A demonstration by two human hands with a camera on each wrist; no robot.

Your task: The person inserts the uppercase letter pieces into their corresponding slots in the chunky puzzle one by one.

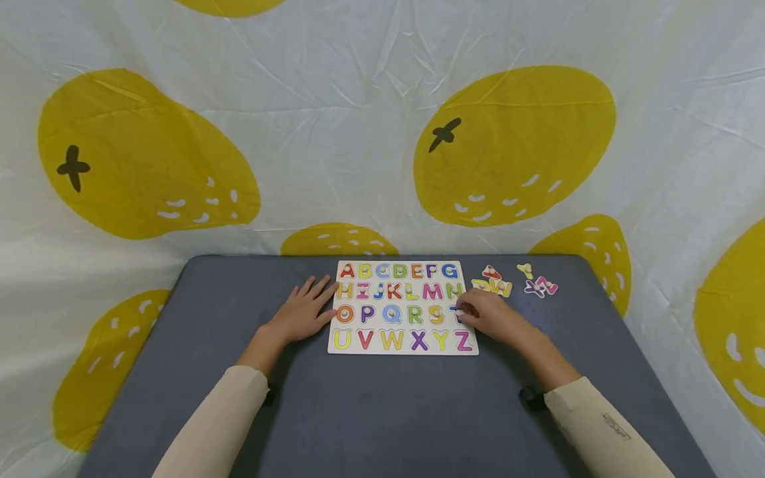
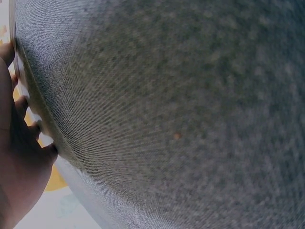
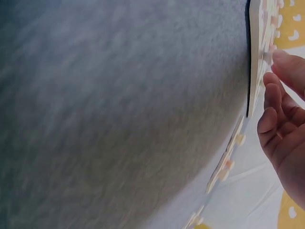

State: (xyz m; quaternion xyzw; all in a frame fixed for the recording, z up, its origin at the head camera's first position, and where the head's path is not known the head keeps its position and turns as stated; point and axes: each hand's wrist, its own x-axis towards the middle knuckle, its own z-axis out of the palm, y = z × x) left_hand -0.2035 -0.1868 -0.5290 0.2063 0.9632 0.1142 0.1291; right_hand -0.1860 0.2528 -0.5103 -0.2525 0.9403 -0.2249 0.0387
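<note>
A white alphabet puzzle board (image 1: 373, 354) lies on the table with rows of coloured letters, many with small knobs. My left hand (image 1: 301, 313) rests at the board's left edge, fingers spread, thumb beside the letter O. In the left wrist view the left hand (image 2: 24, 157) shows only at the left side. My right hand (image 1: 491, 314) is over the right edge, thumb and index finger pinching the letter T (image 1: 459, 314), which they partly cover. The right wrist view shows the right hand (image 3: 286, 114) with thumb and index close together at the board (image 3: 255, 57), other fingers curled.
Right of the board lie several loose letter pieces, among them a yellow W (image 1: 502, 287), a yellow Y (image 1: 525, 270), a purple X (image 1: 534, 288) and a red piece (image 1: 492, 272). The dark grey table (image 1: 382, 418) meets a white curtain (image 1: 335, 166) with yellow fruit shapes behind.
</note>
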